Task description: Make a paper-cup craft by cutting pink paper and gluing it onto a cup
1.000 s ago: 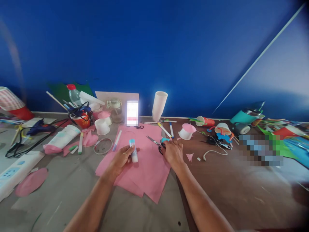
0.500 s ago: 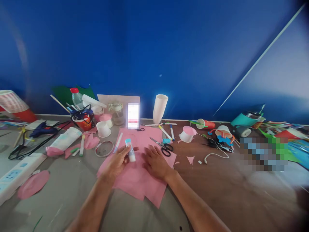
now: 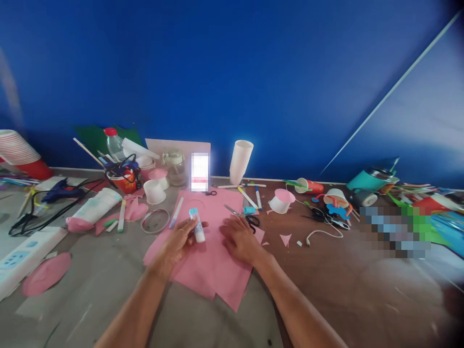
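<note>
My left hand (image 3: pixel 183 238) is closed around a glue stick (image 3: pixel 198 228), a white tube with a light blue end, tilted above the pink paper (image 3: pixel 232 285). My right hand (image 3: pixel 239 239) rests palm down on the paper's right side, fingers stretched out, holding nothing. Just beyond its fingertips lie the black-handled scissors (image 3: pixel 253 222), partly covered by the hand. A light blue cap (image 3: pixel 250 210) sits beside the scissors. To the left of the paper are a marker (image 3: pixel 176 212) and a roll of tape (image 3: pixel 155 221).
White paper cups (image 3: pixel 241 162) stand stacked at the back. A pink-topped cup (image 3: pixel 281 201) and paper scraps (image 3: pixel 285 239) lie to the right. On the left are a power strip (image 3: pixel 29 258), a cup with pink paper (image 3: pixel 94 209) and a glass jar (image 3: pixel 175 166).
My right hand has slid slightly right, covering more of the scissors' handles. My left hand keeps the glue stick in nearly the same place. The view has shifted slightly.
</note>
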`<act>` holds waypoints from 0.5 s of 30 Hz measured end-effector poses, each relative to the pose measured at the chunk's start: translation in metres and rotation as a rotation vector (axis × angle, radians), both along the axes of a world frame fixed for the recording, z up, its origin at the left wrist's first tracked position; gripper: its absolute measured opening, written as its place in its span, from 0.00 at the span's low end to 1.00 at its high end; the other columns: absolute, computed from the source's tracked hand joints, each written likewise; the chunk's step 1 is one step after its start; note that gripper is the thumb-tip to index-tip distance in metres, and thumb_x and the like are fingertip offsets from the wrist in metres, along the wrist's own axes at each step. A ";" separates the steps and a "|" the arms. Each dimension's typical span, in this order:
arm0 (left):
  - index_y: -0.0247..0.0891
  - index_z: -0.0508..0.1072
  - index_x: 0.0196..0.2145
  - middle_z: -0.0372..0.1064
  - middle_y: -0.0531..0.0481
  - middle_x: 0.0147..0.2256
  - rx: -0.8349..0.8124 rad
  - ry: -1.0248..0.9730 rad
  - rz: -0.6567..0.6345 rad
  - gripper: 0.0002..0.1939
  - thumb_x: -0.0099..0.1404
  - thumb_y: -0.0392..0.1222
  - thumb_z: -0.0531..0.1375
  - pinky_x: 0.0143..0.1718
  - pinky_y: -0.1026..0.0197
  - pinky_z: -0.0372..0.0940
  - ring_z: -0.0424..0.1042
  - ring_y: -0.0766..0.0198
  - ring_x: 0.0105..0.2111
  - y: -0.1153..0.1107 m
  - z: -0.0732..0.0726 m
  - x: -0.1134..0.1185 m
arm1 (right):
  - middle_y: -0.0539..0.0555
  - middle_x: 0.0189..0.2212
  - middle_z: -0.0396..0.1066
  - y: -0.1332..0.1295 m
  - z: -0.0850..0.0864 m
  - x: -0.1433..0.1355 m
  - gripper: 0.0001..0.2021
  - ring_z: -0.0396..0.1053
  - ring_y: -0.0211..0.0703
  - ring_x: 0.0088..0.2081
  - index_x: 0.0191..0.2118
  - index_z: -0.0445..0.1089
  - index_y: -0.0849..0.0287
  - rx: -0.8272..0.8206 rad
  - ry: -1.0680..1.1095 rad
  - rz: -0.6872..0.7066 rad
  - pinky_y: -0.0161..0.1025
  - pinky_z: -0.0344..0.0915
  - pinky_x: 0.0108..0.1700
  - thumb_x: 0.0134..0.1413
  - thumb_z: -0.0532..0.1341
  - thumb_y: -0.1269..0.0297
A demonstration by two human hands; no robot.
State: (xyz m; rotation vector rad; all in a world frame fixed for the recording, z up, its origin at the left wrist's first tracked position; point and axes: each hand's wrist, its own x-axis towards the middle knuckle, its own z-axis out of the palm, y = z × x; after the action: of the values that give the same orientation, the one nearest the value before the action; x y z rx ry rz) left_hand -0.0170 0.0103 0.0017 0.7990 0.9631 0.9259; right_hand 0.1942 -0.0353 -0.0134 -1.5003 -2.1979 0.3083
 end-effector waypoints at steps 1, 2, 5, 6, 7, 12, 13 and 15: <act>0.33 0.75 0.30 0.76 0.46 0.31 0.005 -0.001 0.004 0.21 0.50 0.55 0.70 0.17 0.69 0.47 0.51 0.79 0.16 -0.001 0.000 0.001 | 0.58 0.57 0.68 -0.001 -0.001 -0.002 0.17 0.57 0.58 0.63 0.50 0.73 0.55 -0.042 -0.032 0.035 0.61 0.46 0.65 0.54 0.60 0.67; 0.33 0.75 0.29 0.76 0.47 0.30 0.009 0.001 0.001 0.21 0.50 0.55 0.70 0.17 0.69 0.47 0.51 0.79 0.16 -0.001 0.000 0.002 | 0.58 0.58 0.67 -0.001 -0.001 -0.004 0.17 0.54 0.59 0.64 0.50 0.73 0.55 -0.063 -0.040 0.062 0.63 0.43 0.65 0.54 0.61 0.66; 0.33 0.75 0.28 0.72 0.50 0.26 0.028 0.031 -0.041 0.23 0.50 0.57 0.70 0.17 0.69 0.46 0.52 0.78 0.16 -0.004 -0.001 0.005 | 0.60 0.56 0.69 -0.001 0.001 -0.008 0.14 0.59 0.57 0.61 0.48 0.74 0.56 -0.011 0.128 0.045 0.61 0.47 0.64 0.56 0.59 0.65; 0.33 0.76 0.28 0.70 0.52 0.25 0.039 0.037 -0.058 0.23 0.50 0.58 0.70 0.17 0.69 0.46 0.53 0.78 0.16 -0.004 -0.002 0.005 | 0.61 0.52 0.71 0.000 0.003 -0.008 0.13 0.63 0.55 0.57 0.47 0.75 0.57 0.016 0.244 0.006 0.58 0.53 0.62 0.58 0.58 0.65; 0.33 0.76 0.29 0.68 0.53 0.24 0.052 0.040 -0.077 0.23 0.50 0.58 0.69 0.17 0.69 0.47 0.53 0.77 0.16 -0.005 -0.002 0.006 | 0.61 0.47 0.73 0.001 0.005 -0.007 0.13 0.68 0.52 0.52 0.45 0.76 0.58 0.022 0.374 -0.038 0.54 0.59 0.58 0.60 0.56 0.64; 0.33 0.75 0.35 0.63 0.56 0.22 0.143 0.066 -0.182 0.23 0.52 0.57 0.69 0.19 0.68 0.49 0.56 0.75 0.18 -0.010 -0.004 0.010 | 0.52 0.26 0.70 0.001 0.015 -0.005 0.21 0.66 0.39 0.28 0.42 0.76 0.60 -0.335 0.871 -0.011 0.38 0.63 0.32 0.59 0.58 0.47; 0.33 0.74 0.35 0.62 0.56 0.22 0.167 0.089 -0.198 0.23 0.53 0.57 0.68 0.19 0.68 0.49 0.56 0.75 0.18 -0.011 -0.004 0.011 | 0.50 0.24 0.69 -0.001 0.016 -0.006 0.22 0.64 0.38 0.26 0.44 0.75 0.60 -0.400 0.928 0.011 0.36 0.61 0.29 0.57 0.60 0.45; 0.33 0.72 0.38 0.63 0.56 0.22 0.209 0.142 -0.220 0.24 0.54 0.57 0.68 0.19 0.68 0.50 0.58 0.74 0.18 -0.014 -0.003 0.015 | 0.47 0.23 0.66 -0.002 0.017 -0.012 0.24 0.61 0.35 0.24 0.45 0.74 0.59 -0.487 1.028 0.006 0.34 0.58 0.27 0.53 0.63 0.44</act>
State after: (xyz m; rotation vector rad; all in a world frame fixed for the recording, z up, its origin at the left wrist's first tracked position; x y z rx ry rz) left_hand -0.0019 -0.0035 -0.0017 1.1371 0.8884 0.7943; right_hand 0.1825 -0.0377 0.0036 -1.1228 -1.3244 1.3433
